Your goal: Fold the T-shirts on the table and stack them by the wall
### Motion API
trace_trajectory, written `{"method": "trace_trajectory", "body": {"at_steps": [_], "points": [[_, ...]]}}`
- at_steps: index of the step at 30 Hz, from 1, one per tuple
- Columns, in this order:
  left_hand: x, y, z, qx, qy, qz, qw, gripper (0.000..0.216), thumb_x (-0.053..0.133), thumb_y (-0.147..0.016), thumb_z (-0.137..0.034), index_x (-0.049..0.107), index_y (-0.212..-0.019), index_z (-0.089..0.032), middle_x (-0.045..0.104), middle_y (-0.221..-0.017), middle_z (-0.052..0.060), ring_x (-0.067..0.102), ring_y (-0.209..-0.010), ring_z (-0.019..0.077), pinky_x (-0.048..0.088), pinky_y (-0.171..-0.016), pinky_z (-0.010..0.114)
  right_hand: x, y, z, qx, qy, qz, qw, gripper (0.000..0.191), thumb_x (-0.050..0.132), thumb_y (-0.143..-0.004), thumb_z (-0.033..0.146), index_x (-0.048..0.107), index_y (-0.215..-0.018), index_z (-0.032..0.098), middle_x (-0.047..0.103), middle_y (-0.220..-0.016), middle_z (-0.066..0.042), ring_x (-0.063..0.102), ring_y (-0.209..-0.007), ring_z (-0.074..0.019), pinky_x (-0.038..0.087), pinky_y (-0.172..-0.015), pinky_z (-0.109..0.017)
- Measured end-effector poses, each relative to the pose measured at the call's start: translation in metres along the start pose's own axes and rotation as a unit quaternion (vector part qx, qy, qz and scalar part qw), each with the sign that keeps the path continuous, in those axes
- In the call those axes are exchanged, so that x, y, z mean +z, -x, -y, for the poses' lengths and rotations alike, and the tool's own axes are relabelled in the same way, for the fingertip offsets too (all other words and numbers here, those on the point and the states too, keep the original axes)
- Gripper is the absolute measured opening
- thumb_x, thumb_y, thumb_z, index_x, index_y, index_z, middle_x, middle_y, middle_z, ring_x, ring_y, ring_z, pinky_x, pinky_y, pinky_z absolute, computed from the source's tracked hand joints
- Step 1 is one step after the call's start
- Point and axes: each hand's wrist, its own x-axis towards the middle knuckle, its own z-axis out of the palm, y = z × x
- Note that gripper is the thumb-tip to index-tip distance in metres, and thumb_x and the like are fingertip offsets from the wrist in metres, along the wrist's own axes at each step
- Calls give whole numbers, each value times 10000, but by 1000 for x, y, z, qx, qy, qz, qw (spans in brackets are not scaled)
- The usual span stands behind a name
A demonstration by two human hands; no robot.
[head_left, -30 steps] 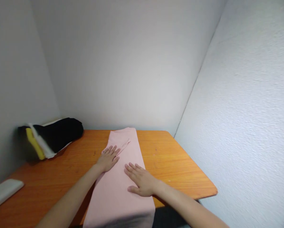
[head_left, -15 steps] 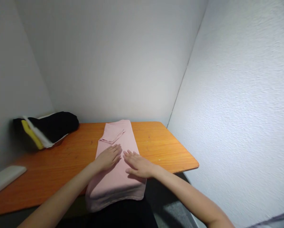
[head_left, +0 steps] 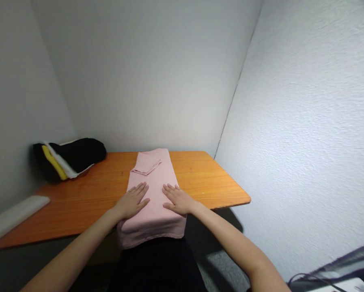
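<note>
A folded pink cloth (head_left: 153, 178) lies lengthwise on an orange wooden table (head_left: 206, 182), its near end hanging over the front edge. My left hand (head_left: 131, 201) lies flat on the cloth's left side, fingers stretched out. My right hand (head_left: 177, 199) lies flat on its right side, fingers spread. The two hands sit side by side with a small gap between them. A smaller folded flap of the cloth shows at the far end.
A pile of black, yellow and white clothes (head_left: 67, 158) sits at the table's back left corner. A long white object (head_left: 13, 215) lies at the left edge. White walls close in behind, left and right. A dark cable (head_left: 315, 276) shows at the bottom right.
Both hands slid back along the cloth toward the near edge and now rest level with each other. The view pulled back and tilted, showing the table's front edge and the hanging cloth end.
</note>
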Motion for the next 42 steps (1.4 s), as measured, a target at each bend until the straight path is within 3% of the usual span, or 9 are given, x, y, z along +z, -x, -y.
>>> {"method": "trace_trajectory", "body": {"at_steps": [22, 25, 28, 33, 39, 42], "points": [[1, 2, -3, 2, -3, -25, 1000, 678, 261, -942, -540, 335, -1466, -116, 246, -1553, 136, 232, -1447, 239, 201, -1185, 436, 3, 14, 3, 35, 9, -4, 999, 721, 269, -979, 582, 179, -1523, 116, 124, -1581, -111, 72, -1463, -242, 106, -1191, -453], [-1, 17, -1, 5, -6, -29, 1000, 645, 287, -947, -509, 376, -1447, -112, 290, -1540, 130, 270, -1435, 239, 225, -1183, 420, 6, 31, 2, 31, 10, -12, 999, 717, 253, -983, 584, 177, -1524, 120, 119, -1583, -109, 65, -1463, -239, 114, -1193, -438], [0, 46, 4, 27, -10, -42, 999, 597, 312, -953, -517, 405, -1437, -181, 325, -1531, 84, 308, -1419, 229, 257, -1177, 413, 11, 48, -1, 25, 19, -29, 999, 697, 243, -989, 573, 177, -1525, 133, 135, -1581, -104, 79, -1462, -239, 118, -1195, -450], [8, 86, 10, 84, -23, -86, 993, 565, 347, -963, -508, 299, -1476, -276, 274, -1545, 33, 313, -1414, 218, 312, -1154, 412, 17, 58, -4, 21, 37, -59, 997, 662, 265, -994, 549, 189, -1526, 162, 164, -1578, -88, 116, -1459, -231, 143, -1194, -457], [4, 90, 4, 85, -44, -96, 991, 561, 377, -960, -491, 306, -1472, -272, 286, -1539, 44, 333, -1404, 230, 340, -1139, 417, 16, 56, 2, 32, 48, -68, 996, 647, 299, -994, 518, 219, -1518, 146, 203, -1569, -104, 137, -1455, -234, 159, -1193, -451], [-1, 96, 4, 127, -73, -112, 983, 532, 407, -963, -427, 294, -1471, -319, 315, -1531, 13, 367, -1388, 213, 364, -1125, 385, 11, 63, 8, 12, 51, -72, 996, 629, 314, -996, 496, 238, -1513, 147, 196, -1570, -108, 121, -1457, -239, 152, -1194, -454]]}}
